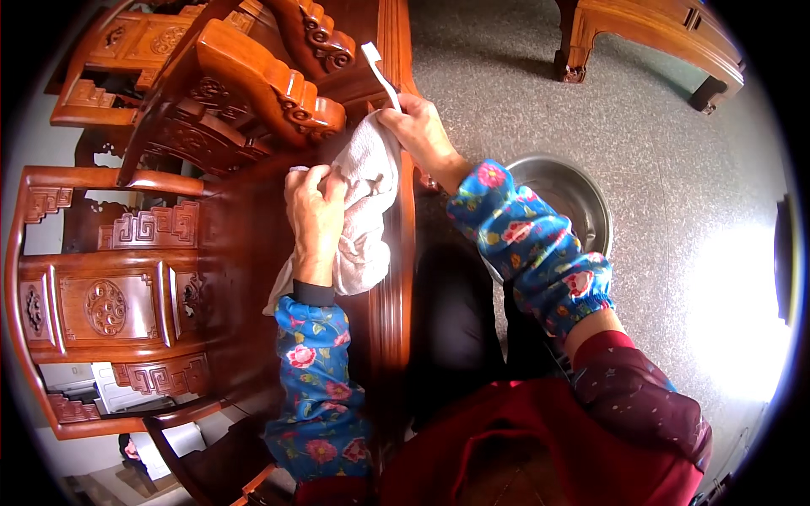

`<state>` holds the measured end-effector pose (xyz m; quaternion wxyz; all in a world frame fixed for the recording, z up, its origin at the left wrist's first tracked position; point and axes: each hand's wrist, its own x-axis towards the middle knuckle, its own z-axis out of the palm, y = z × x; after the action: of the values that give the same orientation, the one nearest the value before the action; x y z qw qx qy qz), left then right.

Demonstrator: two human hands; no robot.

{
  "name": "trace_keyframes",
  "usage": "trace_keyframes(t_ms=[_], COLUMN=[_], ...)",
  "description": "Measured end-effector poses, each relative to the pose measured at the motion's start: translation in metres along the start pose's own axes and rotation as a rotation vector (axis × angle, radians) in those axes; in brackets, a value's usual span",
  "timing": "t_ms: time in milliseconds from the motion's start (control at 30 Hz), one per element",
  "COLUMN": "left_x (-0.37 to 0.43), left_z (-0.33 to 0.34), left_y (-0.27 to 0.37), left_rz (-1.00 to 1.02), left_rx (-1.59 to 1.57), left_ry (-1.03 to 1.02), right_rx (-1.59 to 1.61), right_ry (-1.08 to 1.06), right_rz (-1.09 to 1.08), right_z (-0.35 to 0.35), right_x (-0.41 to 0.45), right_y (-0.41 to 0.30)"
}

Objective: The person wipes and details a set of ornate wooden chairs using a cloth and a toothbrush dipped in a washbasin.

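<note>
My right hand [419, 131] grips a white toothbrush-like brush [384, 82], its head pointing up and away from me. A white towel [367, 190] hangs bunched below those fingers, and they seem to touch its upper end. With bent fingers my left hand [316, 212] clasps the towel's left side; the rest of the cloth drapes down by the wrist. Both hands are over the seat [243, 209] of a carved, reddish-brown wooden bench, near its moulded front edge [393, 303]. The carved armrest [272, 82] rises just beyond my left hand.
A metal basin [598, 196] stands on the speckled floor [658, 164], partly hidden by my right sleeve. The bench's carved backrest [107, 307] runs along the left. Another piece of wooden furniture [645, 28] stands at the upper right. Bright glare covers the floor at right.
</note>
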<state>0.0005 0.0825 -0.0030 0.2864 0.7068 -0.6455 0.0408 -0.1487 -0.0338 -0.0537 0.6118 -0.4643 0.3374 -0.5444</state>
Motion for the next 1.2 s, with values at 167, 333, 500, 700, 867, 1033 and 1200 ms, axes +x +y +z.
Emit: trace_keyframes(t_ms=[167,333,500,700,867,1033,1200], left_x=[0.007,0.027,0.028,0.024,0.023,0.023,0.028], left_z=[0.002,0.005,0.027,0.030,0.041,0.034,0.019], left_y=[0.026,0.030,0.029,0.032,0.013,0.022,0.040], left_rz=[-0.132,0.309,0.207,0.120,0.210,0.100,0.123], left_rx=[0.283,0.053,0.114,0.103,0.097,-0.022,0.165], left_ry=[-0.072,-0.133,-0.155,-0.197,-0.130,-0.103,-0.223], right_rx=[-0.412,-0.763,-0.729,-0.269,-0.677,-0.905,-0.852], right_ry=[0.041,-0.016,0.057,-0.138,-0.104,-0.039,0.005], right_rz=[0.047,-0.028,-0.092,-0.003,-0.197,-0.330,-0.314], right_z=[0.013,0.031,0.031,0.004,0.011,0.032,0.032], right_x=[0.034,0.056,0.063,0.051,0.055,0.073,0.079], right_y=[-0.006,-0.016,-0.005,0.010,-0.003,-0.008,0.000])
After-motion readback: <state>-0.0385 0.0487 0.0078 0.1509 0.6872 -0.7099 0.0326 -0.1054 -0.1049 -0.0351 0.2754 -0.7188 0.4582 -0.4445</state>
